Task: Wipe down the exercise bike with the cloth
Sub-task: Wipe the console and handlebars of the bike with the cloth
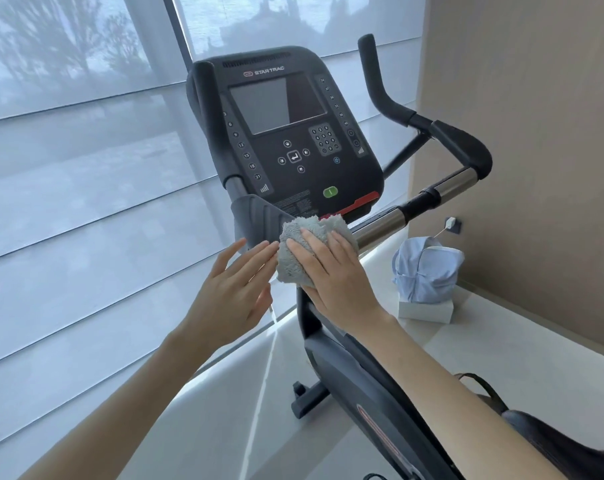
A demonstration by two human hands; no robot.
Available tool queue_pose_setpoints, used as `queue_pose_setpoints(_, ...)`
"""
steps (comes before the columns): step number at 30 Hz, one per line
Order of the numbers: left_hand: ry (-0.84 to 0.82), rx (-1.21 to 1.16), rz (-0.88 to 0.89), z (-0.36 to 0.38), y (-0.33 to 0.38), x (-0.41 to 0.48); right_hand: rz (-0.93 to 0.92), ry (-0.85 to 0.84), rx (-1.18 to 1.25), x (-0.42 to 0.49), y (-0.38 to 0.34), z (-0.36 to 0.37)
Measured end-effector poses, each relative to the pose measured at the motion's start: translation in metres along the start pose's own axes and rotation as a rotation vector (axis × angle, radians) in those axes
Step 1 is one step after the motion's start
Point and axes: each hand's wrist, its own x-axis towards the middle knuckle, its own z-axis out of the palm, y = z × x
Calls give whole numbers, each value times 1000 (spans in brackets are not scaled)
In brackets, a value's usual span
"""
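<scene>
The black exercise bike (345,368) fills the middle, its console (290,133) with a dark screen facing me. A bunched grey cloth (304,237) lies against the centre of the handlebar, just below the console. My right hand (331,271) presses flat on the cloth with straight fingers. My left hand (233,289) hovers beside the cloth on its left, fingers straight and spread, its fingertips near the cloth's edge and the left handlebar pad (259,216). The chrome handlebar tube (390,223) runs up to the right.
A light blue bag (425,268) sits on a white box (425,311) on the floor at right. A wall socket with a white plug (451,224) is on the beige wall. Shaded windows (86,168) stand close behind the bike. A dark bag (553,441) is at lower right.
</scene>
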Motion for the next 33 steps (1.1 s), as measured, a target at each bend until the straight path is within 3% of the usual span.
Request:
queue_pose_setpoints(5,-41,18,2,-3,-1,-2,-14,26,-22,-36,18,1)
queue_pose_setpoints(9,-61,36,16,-5,-2,-2,121,45,145,-44,20,-20)
queue_pose_setpoints(13,-39,14,-7,-5,-6,-2,236,44,395,5,12,-36)
queue_pose_setpoints(16,-41,0,-12,-4,-8,-1,317,-100,494,55,7,-34)
queue_pose_setpoints(19,-36,-24,-14,-3,-11,-1,409,-397,502,83,8,-22)
queue_pose_setpoints(21,-21,-43,-18,-4,-15,-2,443,-504,468,84,9,-17)
queue_pose_setpoints(27,21,-64,-26,-2,-38,-7,229,-272,81,40,6,-30)
queue_pose_setpoints(30,19,-56,-31,2,-51,-10,353,-302,330,52,15,-42)
queue_pose_setpoints(33,37,-57,-53,5,-61,-12,374,-190,616,94,22,-42)
